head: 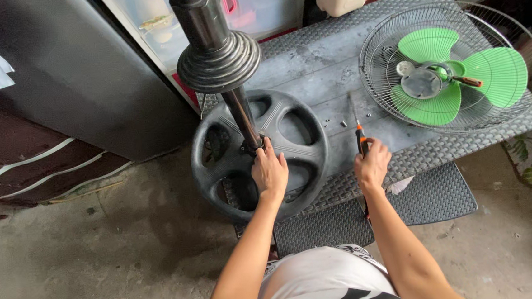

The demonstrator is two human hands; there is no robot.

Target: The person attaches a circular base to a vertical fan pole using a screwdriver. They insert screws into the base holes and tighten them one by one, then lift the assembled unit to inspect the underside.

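At the middle of the view, the left hand (270, 171) presses down on the round black plastic fan base (260, 153), fingers closed around the foot of the dark metal stand pole (240, 117) that rises toward twelve o'clock into a black flared collar (219, 62). At three o'clock from it, well apart, the right hand (372, 164) is clamped on the orange-and-black handle of a screwdriver (359, 138), whose shaft points to twelve o'clock over the grey woven mat (316, 58). Small screws (343, 123) lie near its tip. Toward two o'clock rests a wire fan guard (454, 67) holding green plastic blades (454, 74)
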